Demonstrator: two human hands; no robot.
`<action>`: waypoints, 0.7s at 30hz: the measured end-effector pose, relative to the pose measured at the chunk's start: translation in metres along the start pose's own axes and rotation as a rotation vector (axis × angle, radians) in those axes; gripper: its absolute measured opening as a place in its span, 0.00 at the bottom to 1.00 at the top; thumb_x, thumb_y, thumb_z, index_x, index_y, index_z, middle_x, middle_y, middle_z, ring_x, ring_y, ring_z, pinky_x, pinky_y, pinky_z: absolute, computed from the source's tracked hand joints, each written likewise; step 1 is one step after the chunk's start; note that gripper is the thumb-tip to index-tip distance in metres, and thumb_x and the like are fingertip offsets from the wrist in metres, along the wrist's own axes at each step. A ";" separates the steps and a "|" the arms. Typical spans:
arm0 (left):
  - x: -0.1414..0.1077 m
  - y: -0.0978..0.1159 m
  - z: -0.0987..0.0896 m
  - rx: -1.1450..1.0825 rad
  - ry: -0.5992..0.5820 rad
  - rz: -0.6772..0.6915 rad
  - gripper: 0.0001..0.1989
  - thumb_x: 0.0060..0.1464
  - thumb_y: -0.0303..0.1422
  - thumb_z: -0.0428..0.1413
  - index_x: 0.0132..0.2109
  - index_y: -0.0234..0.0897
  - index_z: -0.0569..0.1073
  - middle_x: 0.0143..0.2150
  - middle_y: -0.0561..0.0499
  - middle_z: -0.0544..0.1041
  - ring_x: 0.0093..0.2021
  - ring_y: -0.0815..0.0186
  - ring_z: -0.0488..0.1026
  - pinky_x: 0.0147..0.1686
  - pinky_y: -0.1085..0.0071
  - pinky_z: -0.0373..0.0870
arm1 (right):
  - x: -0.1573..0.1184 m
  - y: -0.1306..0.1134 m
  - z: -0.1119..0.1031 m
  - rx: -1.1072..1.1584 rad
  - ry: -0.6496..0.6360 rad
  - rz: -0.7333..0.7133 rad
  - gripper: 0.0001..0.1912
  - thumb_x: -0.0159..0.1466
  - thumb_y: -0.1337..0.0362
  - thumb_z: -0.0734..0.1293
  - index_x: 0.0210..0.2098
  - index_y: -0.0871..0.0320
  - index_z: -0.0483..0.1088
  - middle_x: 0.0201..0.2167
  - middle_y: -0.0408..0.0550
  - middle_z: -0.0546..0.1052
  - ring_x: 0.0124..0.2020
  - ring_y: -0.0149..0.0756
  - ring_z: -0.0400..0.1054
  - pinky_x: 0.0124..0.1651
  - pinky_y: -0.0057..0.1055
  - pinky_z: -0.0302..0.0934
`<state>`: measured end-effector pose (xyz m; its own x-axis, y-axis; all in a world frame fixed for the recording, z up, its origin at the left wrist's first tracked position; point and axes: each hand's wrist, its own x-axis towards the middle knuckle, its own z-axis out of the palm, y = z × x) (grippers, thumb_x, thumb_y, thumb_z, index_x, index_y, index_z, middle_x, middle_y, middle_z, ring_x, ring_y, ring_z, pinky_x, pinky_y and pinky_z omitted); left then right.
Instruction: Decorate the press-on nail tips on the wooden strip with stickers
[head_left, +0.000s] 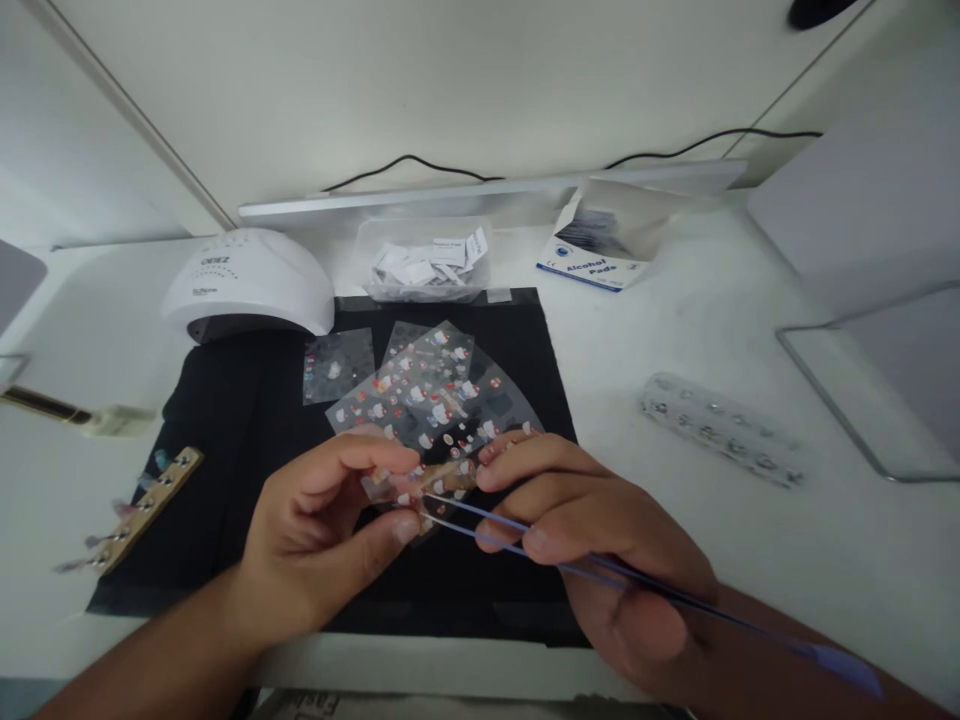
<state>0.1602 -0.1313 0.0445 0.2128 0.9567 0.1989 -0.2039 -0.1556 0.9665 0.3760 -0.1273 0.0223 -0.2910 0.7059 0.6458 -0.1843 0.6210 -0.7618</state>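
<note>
My left hand [322,540] pinches the near edge of a clear sticker sheet [442,478] printed with small white-and-red cartoon figures. In my right hand [592,530] is a pair of purple tweezers [517,540], whose tips touch or nearly touch the sheet beside my left thumb. Whether the tips grip a sticker is too small to tell. More clear sticker sheets [427,390] with similar figures lie overlapping just beyond my hands, on a black mat [517,320]. A smaller clear packet [337,368] lies to their left.
A white nail lamp [255,280] stands at back left, near a clear tub of white pads [424,265] and an open alcohol pads box [600,240]. At left are a nail tip stand [150,510] and a bottle [120,420]. A clear tray [720,430] lies right.
</note>
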 end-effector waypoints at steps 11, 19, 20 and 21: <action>0.002 -0.001 -0.001 -0.166 -0.021 -0.105 0.17 0.52 0.21 0.65 0.48 0.41 0.82 0.34 0.51 0.81 0.32 0.72 0.79 0.36 0.82 0.79 | -0.002 0.000 -0.001 0.024 0.030 0.007 0.24 0.71 0.46 0.58 0.49 0.56 0.74 0.36 0.51 0.82 0.43 0.44 0.76 0.55 0.49 0.68; 0.001 0.000 -0.002 -0.227 0.015 -0.204 0.14 0.52 0.25 0.68 0.46 0.44 0.83 0.33 0.54 0.82 0.31 0.74 0.79 0.36 0.84 0.78 | -0.001 0.004 0.001 0.089 0.091 -0.032 0.21 0.72 0.51 0.57 0.51 0.55 0.75 0.32 0.51 0.80 0.40 0.45 0.75 0.49 0.48 0.69; 0.001 -0.001 -0.002 -0.230 0.016 -0.208 0.14 0.52 0.25 0.68 0.46 0.43 0.83 0.33 0.54 0.82 0.31 0.74 0.80 0.36 0.84 0.78 | -0.002 0.004 0.002 0.090 0.091 -0.033 0.21 0.72 0.51 0.57 0.51 0.55 0.75 0.33 0.51 0.80 0.40 0.45 0.75 0.49 0.48 0.69; 0.002 -0.001 -0.003 -0.234 0.018 -0.211 0.14 0.52 0.25 0.68 0.46 0.43 0.83 0.33 0.54 0.82 0.31 0.74 0.80 0.35 0.84 0.78 | -0.002 0.004 0.002 0.089 0.093 -0.033 0.22 0.72 0.51 0.57 0.51 0.55 0.74 0.34 0.51 0.80 0.41 0.45 0.74 0.49 0.48 0.69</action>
<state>0.1582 -0.1289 0.0434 0.2573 0.9663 -0.0067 -0.3720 0.1054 0.9222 0.3743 -0.1268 0.0173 -0.1962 0.7165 0.6695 -0.2766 0.6146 -0.7388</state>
